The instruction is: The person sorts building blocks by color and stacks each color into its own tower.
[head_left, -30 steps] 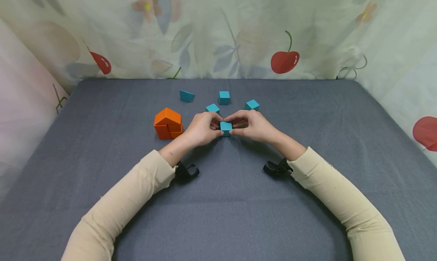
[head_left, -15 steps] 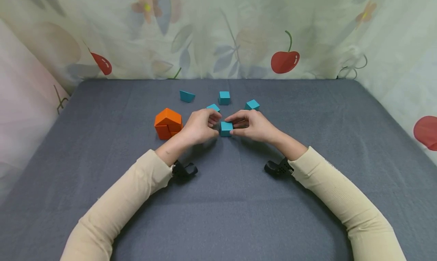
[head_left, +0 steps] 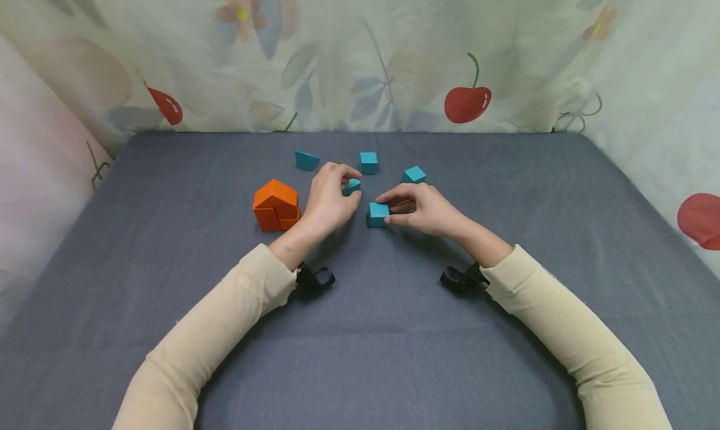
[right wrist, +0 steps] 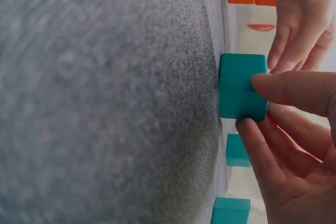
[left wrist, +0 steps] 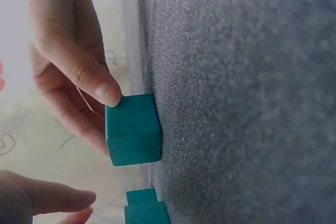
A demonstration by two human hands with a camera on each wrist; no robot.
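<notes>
A teal block (head_left: pixel 379 214) sits on the grey cloth near the middle of the table. My right hand (head_left: pixel 422 210) pinches it from the right, with the thumb (right wrist: pixel 299 90) on one face and a fingertip at another edge. My left hand (head_left: pixel 332 195) reaches around a second teal block (head_left: pixel 352 187) just behind and left of the first, thumb and forefinger apart on either side of it. Part of that block is hidden behind the left hand. In the left wrist view, the left fingertips (left wrist: pixel 79 200) point toward teal blocks (left wrist: pixel 147 213) with a gap between.
An orange house-shaped stack (head_left: pixel 275 206) stands left of the left hand. Farther back are a teal wedge (head_left: pixel 306 160), a teal cube (head_left: pixel 368 162) and another teal block (head_left: pixel 414 175). A patterned curtain (head_left: pixel 360 55) hangs behind the table.
My left hand has let go of the front teal block and moved back to the block behind it. The front block has shifted slightly right, still in my right hand.
</notes>
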